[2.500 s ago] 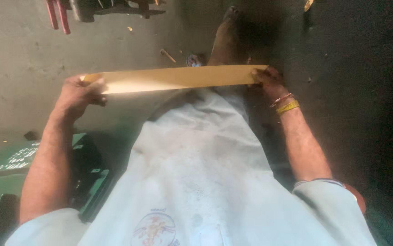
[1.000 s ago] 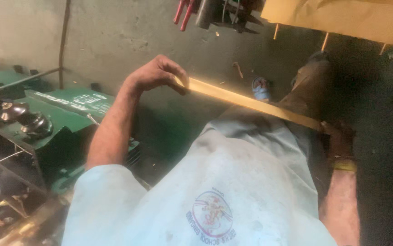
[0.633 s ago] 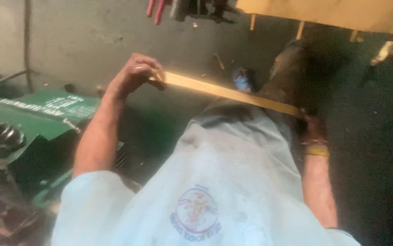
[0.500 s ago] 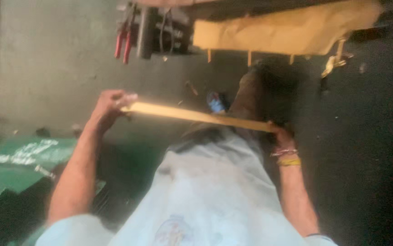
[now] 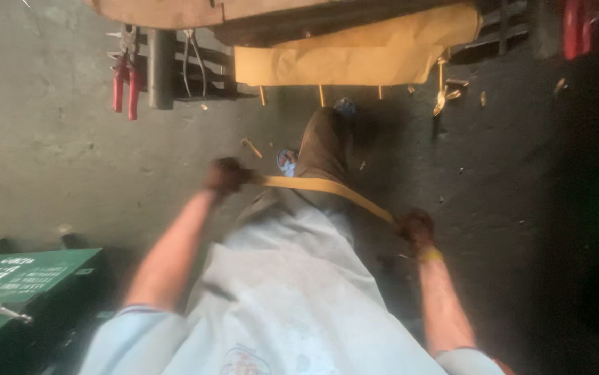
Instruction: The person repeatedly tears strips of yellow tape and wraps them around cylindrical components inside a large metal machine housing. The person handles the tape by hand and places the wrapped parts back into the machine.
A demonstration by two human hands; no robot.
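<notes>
Two hands are seen: the left hand (image 5: 226, 175) and the right hand (image 5: 416, 228). One long yellow strip (image 5: 327, 192) is counted, held between them. One yellow wristband (image 5: 430, 255) is worn on the right wrist. One pair of red-handled pliers (image 5: 124, 82) is counted on the floor. One green metal box (image 5: 14, 288) is seen at lower left. One sheet of tan paper (image 5: 355, 59) is draped above. Several small wood scraps (image 5: 461, 89) are scattered; their number cannot be told.

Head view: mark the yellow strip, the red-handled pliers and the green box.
yellow strip (image 5: 327, 189), head view, middle of the span between the two hands
red-handled pliers (image 5: 125, 85), head view, the red handles
green box (image 5: 25, 285), head view, top panel at lower left
</notes>
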